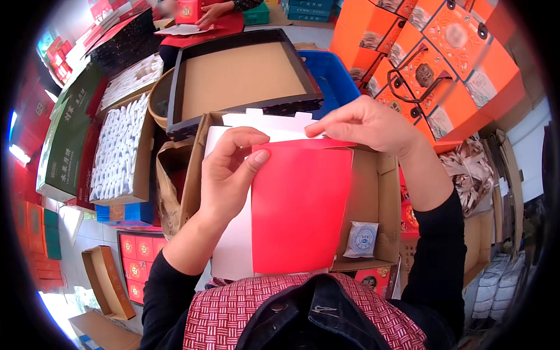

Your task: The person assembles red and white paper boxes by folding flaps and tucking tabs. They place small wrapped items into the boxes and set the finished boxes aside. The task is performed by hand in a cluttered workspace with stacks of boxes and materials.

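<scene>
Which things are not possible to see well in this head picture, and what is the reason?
All in the head view:
Cardboard box, left part of the floor: covered by the red sheet.
Blue bin, left side: hidden behind the black-rimmed tray.
White packet, fine print: too small.
Co-worker's sleeve: cut off by the top edge.
</scene>
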Tool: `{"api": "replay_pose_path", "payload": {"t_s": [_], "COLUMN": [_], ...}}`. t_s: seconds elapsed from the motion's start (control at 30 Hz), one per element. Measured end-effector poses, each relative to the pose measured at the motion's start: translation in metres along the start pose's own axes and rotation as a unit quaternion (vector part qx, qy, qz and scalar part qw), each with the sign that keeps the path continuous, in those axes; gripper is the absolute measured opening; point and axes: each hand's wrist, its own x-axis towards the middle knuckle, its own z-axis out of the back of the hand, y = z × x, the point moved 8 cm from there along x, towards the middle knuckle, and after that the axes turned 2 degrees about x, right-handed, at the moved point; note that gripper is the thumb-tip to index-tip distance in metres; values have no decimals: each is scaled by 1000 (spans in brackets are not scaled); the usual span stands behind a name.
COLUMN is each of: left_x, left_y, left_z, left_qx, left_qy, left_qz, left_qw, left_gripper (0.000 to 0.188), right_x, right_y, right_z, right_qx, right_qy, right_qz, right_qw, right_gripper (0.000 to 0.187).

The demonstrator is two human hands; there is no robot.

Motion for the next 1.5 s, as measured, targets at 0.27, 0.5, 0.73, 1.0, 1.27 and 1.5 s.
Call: {"api": "replay_pose_path", "payload": {"t_s": [0.27, 0.5, 0.73, 1.0, 1.27, 1.5], "left_x": [-1, -8, -7, -3, -4, -6], "left_y": [5, 20, 25, 6, 12, 16], "left_z": [-6, -2, -21, -23, -6, -5], "left_qx": [-21, -33, 94, 116, 60, 60], "left_qy": [1, -26, 56, 60, 1, -20], "left_qz": [29, 62, 126, 21, 96, 102], "left_qw": [999, 997, 986, 991, 994, 993], "left_gripper": [15, 17, 27, 24, 20, 20], "right_x": [-14, -22, -24, -3, -35, -45], "right_y": [-19, -16, -35, -24, -41, -44], "right_z": [1, -12, -17, -16, -19, -24], "right_qx": [93, -41, -46, -29, 287, 189], "right_qy": [-64, -208, -238, -79, -257, -332], "right_qz": [-43, 17, 32, -87, 35, 70], "right_qw": [993, 977, 970, 993, 922, 921], "right_gripper": [26, 19, 18, 17, 22, 16]}}
